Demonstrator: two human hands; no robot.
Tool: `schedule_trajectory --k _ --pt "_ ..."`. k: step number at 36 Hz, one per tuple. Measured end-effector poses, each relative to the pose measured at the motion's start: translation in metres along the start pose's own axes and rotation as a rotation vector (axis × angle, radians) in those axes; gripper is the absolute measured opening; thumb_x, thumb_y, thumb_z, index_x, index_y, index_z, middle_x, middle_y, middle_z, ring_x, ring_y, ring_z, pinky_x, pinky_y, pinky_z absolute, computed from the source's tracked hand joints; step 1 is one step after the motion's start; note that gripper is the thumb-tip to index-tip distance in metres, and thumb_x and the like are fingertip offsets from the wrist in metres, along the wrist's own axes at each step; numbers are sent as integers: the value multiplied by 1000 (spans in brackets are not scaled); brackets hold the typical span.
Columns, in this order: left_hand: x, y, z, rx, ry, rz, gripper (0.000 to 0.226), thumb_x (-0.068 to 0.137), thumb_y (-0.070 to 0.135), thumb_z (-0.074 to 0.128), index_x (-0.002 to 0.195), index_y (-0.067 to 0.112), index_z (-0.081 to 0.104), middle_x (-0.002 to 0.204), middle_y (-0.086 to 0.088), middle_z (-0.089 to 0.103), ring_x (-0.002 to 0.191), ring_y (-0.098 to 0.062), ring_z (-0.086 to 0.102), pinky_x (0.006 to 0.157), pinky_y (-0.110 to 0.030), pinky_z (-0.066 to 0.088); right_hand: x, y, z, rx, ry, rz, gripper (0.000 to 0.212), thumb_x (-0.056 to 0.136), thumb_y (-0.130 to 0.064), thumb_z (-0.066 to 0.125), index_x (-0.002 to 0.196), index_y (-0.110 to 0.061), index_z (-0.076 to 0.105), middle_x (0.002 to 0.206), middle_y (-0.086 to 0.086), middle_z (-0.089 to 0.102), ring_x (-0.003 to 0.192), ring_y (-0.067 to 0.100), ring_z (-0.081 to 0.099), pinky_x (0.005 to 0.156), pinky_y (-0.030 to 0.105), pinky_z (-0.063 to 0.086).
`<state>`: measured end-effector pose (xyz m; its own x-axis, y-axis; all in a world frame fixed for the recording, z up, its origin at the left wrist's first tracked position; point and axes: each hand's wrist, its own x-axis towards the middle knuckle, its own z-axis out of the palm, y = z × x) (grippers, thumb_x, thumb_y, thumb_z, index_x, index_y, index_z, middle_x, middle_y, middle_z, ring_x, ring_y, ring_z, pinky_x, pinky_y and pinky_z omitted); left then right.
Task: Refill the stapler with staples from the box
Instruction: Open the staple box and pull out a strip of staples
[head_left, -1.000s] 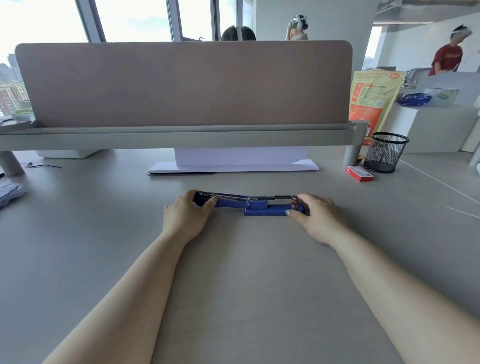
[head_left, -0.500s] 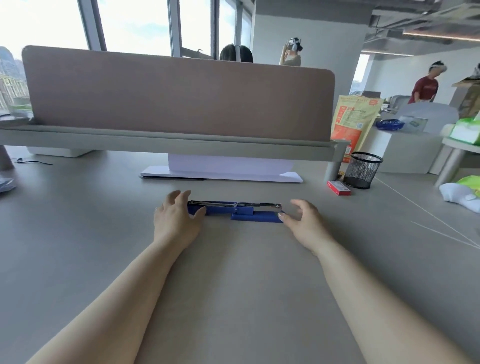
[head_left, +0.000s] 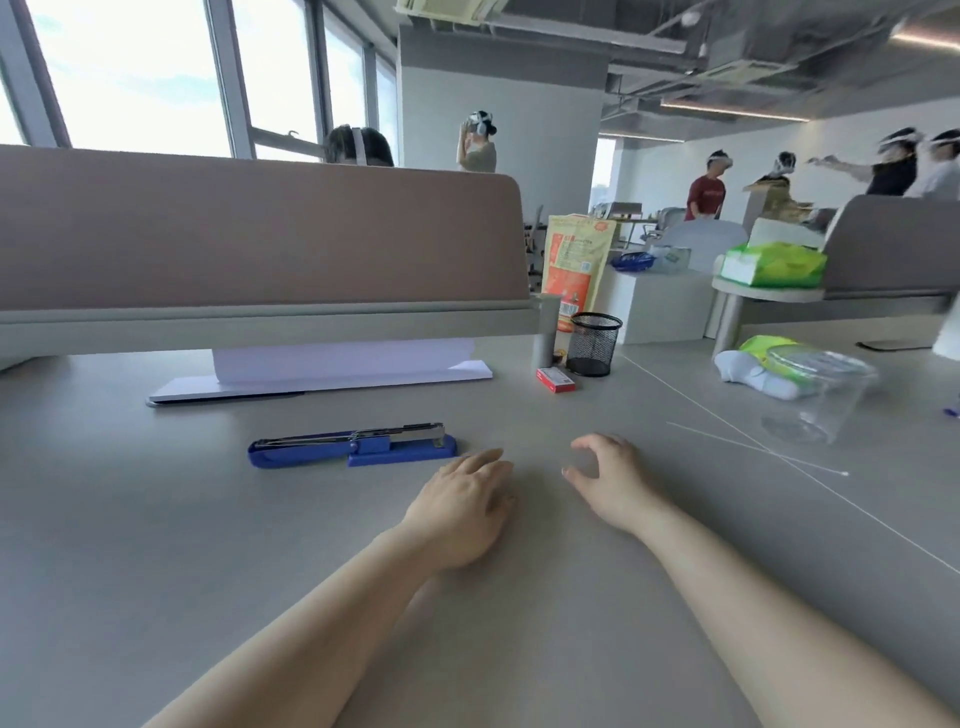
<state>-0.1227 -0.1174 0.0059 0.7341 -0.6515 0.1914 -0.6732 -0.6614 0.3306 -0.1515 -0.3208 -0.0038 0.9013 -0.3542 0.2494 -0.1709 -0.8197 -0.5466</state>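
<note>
Blue stapler (head_left: 353, 447) lying flat on the grey worktop (head_left: 156, 545), swung fully open end to end, metal staple channel facing up along the top. Touched by neither hand. Left hand (head_left: 460, 506) palm down, low over the worktop just right of the stapler's near end, fingers loosely spread and empty; contact with the surface not clear. Right hand (head_left: 610, 480) a little farther right, fingers curled with thumb and forefinger parted, nothing between them. Both hands close to each other, separated by a strip of bare worktop.

Small red staple box (head_left: 556, 379) farther back and to the right, lying flat and well apart from the stapler, just beside a black mesh pen cup (head_left: 594, 344). Orange printed pouch (head_left: 574, 270) standing upright behind the cup. Brown desk divider (head_left: 260, 234) across the back, with a white flat stand (head_left: 322, 374) beneath it. Clear plastic container (head_left: 818, 395) at the right, near a white and green bundle (head_left: 753, 364), blurred. Several people wearing headsets in the background.
</note>
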Motion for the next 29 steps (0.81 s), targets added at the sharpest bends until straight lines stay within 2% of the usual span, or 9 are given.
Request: schedule_trajectory --k 6,10,13,18,22,29 --pt "41 9 25 153 -115 -37 57 95 51 21 147 29 14 159 11 7 146 -11 2 117 -34 0 48 32 -2 -83 18 -30 46 85 -34 56 127 -16 50 135 6 52 126 26 44 105 35 38" --pt "39 3 27 181 -172 -30 62 93 57 15 148 31 3 158 15 -4 144 -5 -8 118 -32 -6 87 35 8 -89 -43 -63 60 86 -39 53 139 -15 37 148 6 37 135 27 33 111 36 30" --pt "38 5 27 179 -124 -38 62 92 58 16 147 33 4 157 18 -2 144 -2 -8 118 -28 -6 114 31 17 -124 -88 -105 67 87 -44 49 144 -21 24 157 1 21 142 25 22 115 37 24" --pt "38 5 26 154 -49 -38 69 83 67 14 145 36 13 155 23 9 143 1 -1 114 -22 -4 143 30 26 -194 -159 -65 68 89 -52 39 146 -29 11 160 -5 2 147 24 3 117 40 13" --pt "40 5 26 129 -40 -41 61 89 62 26 144 36 18 154 23 14 143 0 3 116 -23 -1 148 32 31 -276 -170 -59 67 89 -54 33 146 -24 15 160 -4 9 147 20 6 116 41 15" --pt "40 4 24 106 -33 -30 60 88 61 31 142 36 24 154 20 20 143 -2 10 116 -24 5 121 27 24 -238 -126 -74 51 92 -39 37 139 -18 33 153 2 28 141 25 24 109 40 31"
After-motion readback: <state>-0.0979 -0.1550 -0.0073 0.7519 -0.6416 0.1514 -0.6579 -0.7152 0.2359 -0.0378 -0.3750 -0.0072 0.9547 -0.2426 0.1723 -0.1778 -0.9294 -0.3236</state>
